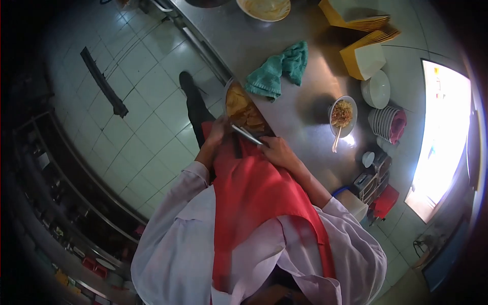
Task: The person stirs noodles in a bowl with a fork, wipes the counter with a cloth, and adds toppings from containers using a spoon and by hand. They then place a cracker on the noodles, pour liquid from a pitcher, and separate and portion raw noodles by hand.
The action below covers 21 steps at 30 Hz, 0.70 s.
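Observation:
A container (239, 105) of yellow-orange, flat-looking food pieces juts past the counter's front edge, close to my red apron. My left hand (219, 130) is closed at its near left side, fingers curled and partly hidden. My right hand (277, 152) is closed around one end of a long silver metal utensil (247, 134), whose exact kind I cannot make out. The utensil slants across the near side of the container, its far end close to my left hand. A crumpled green cloth (277, 72) lies on the counter just beyond.
On the steel counter (310, 119) stand a bowl of chopped food with a spoon (342, 114), a stained bowl (265, 7), stacked yellow paper trays (363, 53), white bowls (376, 89) and stacked bowls (386, 123). A dark strip (103, 81) crosses the tiled floor; shelving (66, 173) is at left.

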### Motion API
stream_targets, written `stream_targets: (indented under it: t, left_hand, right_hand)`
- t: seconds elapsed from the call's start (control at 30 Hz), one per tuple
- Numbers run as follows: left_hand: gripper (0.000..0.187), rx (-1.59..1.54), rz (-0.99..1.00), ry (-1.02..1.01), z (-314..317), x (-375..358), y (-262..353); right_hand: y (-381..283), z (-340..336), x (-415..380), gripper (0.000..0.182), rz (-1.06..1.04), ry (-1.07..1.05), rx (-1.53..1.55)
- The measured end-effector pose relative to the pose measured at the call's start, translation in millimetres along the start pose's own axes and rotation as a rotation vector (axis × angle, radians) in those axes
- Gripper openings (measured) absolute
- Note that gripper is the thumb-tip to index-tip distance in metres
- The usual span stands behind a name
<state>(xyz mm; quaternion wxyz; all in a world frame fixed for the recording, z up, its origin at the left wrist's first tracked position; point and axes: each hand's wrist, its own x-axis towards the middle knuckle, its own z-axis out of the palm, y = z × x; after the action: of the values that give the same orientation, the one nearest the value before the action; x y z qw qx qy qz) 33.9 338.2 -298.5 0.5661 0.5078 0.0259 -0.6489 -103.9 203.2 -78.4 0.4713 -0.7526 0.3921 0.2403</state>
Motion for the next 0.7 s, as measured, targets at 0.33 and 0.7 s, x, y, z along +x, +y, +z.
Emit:
stream_targets:
  t: [0.33, 0.7]
  left_hand:
    - [0.025, -0.264, -0.070, 0.075, -4, -14, -16]
    - [0.026, -0.244, -0.056, 0.073, 7, -22, -9]
  right_hand:
    - [21, 43, 28, 0.025, 0.109, 0.248, 0.286]
    - [37, 64, 34, 0.021, 0.065, 0.311, 0.463]
